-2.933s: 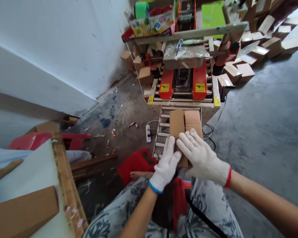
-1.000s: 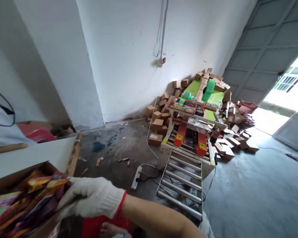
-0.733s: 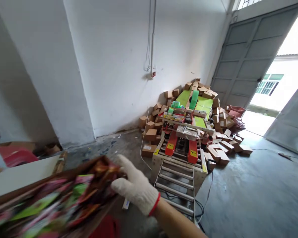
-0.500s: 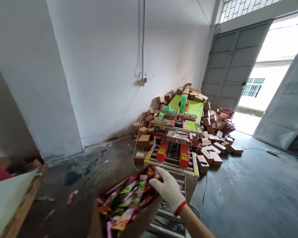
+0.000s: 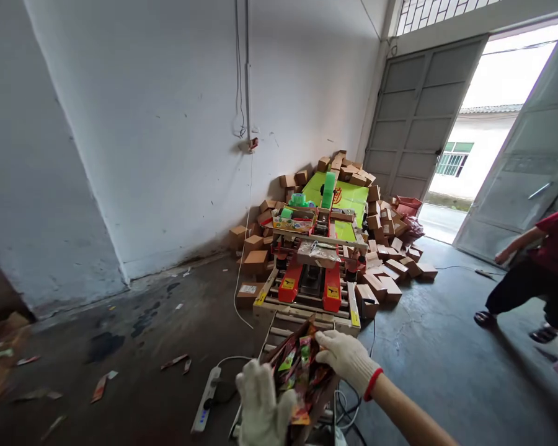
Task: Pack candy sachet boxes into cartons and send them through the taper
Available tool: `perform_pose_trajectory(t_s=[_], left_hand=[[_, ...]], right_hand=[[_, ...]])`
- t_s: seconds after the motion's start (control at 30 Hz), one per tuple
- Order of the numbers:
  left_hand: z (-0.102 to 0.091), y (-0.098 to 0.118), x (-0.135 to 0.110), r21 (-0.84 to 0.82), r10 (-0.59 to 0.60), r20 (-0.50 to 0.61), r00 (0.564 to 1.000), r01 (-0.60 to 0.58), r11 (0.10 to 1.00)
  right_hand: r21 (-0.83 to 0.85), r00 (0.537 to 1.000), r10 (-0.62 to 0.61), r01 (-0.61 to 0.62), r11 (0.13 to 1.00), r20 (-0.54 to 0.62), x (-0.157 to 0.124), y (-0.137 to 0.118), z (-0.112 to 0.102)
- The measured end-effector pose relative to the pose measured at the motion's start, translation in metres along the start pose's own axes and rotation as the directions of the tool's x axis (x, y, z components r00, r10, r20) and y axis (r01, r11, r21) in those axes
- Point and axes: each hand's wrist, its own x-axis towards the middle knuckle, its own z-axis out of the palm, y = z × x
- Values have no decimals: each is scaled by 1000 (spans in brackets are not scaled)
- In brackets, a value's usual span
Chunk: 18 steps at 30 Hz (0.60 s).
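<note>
Far left, a wooden-edged board [image 5: 2,375] at the frame edge, then torn wrappers [image 5: 100,388] on the grey floor and a white power strip [image 5: 207,399]. Next the left hand [image 5: 264,399], white glove, wide open, fingers up and thumb apart, gripping nothing, at the left side of an open cardboard box [image 5: 324,399]; contact unclear. Box is full of colourful packets [image 5: 302,375], over the short roller track [image 5: 275,339], in front of the machine; can't tell if it rests on the rollers. Behind stands the red-and-cream machine [image 5: 290,280] with yellow labels, brown cartons [image 5: 254,262] heaped to its left. Right hand [image 5: 348,360], white glove with red cuff, half curled over the box's right edge, touching; grip firmness can't be told. Further right, more cartons [image 5: 390,289] on the floor, a grey metal door [image 5: 413,105], then a person [image 5: 555,248] in red top, dark trousers, partly cut off.
</note>
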Motion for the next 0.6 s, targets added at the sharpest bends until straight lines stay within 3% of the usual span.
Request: perform_pose_trajectory(t_s=[0.03,0.1,0.17,0.3,0.47,0.6], left_hand=[[3,2,4,44,117,14,993,-118,992],[10,9,15,117,301,149,942,-319,940],[17,14,24,149,329,330,885,-393,908],[33,13,26,205,188,523,832,-336,919],[48,11,17,228,62,619,783,-255,940],[57,16,16,227,-36,714,699,-183,957]], right_hand=[[-83,997,-44,49,995,62,1,-3,-1],[-212,983,-89,123,969,162,3,-11,0],[-268,974,-102,156,951,204,4,-18,4],[-280,969,-112,173,944,220,3,-29,7],[-140,989,-59,78,987,137,-6,-36,-1],[-47,997,-14,18,999,76,-1,-38,2]])
